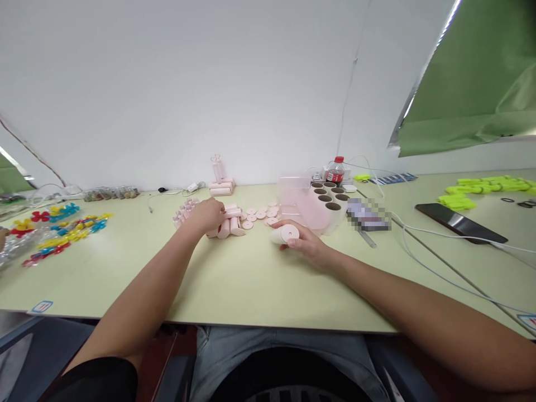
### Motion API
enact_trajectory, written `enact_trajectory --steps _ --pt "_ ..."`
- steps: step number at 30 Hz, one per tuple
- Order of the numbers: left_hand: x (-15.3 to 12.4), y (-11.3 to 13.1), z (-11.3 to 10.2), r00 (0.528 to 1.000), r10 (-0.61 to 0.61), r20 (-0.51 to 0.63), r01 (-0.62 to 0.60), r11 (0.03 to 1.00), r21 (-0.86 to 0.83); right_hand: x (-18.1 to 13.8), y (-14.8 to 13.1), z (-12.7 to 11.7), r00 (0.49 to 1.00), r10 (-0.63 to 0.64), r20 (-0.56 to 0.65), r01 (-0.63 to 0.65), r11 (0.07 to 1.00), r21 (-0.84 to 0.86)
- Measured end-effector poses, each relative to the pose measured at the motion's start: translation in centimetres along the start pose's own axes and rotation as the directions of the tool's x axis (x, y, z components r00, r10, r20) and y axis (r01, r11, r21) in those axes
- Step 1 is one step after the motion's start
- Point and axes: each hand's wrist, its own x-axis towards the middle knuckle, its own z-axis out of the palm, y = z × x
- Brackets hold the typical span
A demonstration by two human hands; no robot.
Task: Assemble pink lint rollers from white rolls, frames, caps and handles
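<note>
My left hand reaches forward over a heap of pink tubes on the pale green table, its fingers curled on one tube. My right hand rests on the table and grips a pink tube with a round white-pink cap on its end, turned toward me. Several flat pink discs lie scattered just beyond the two hands.
A clear pink box and a tray of brown-rimmed tubes stand behind my right hand, with a soda bottle further back. Colourful plastic pieces lie at the left. A black phone, white cables and yellow-green parts lie at the right.
</note>
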Motion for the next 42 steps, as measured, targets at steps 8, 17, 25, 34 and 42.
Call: enact_trajectory --steps 8,17,25,34,42 --pt "0.6 -0.3 1.0 0.997 0.076 0.002 -0.075 0.992 0.097 0.0 -0.1 0.1 1.0 -0.014 -0.001 0.014 0.998 0.061" --pt "-0.1 -0.7 -0.4 0.993 0.091 -0.073 -0.085 0.992 0.088 0.1 0.2 0.0 1.0 -0.024 -0.011 0.025 0.989 0.148" --pt "-4.2 3.7 -2.8 0.983 0.112 -0.147 -0.181 0.746 -0.641 0.3 -1.9 0.0 0.98 0.173 -0.102 -0.085 0.818 0.57" --pt "-4.9 8.1 -0.7 0.921 0.387 -0.041 -0.188 0.351 -0.917 0.2 -3.5 -0.9 0.945 0.308 0.107 -0.305 0.717 0.627" --pt "-4.7 8.3 1.3 0.906 0.418 -0.065 -0.202 0.292 -0.935 0.2 -3.1 -0.6 0.93 0.285 0.231 -0.367 0.685 0.629"
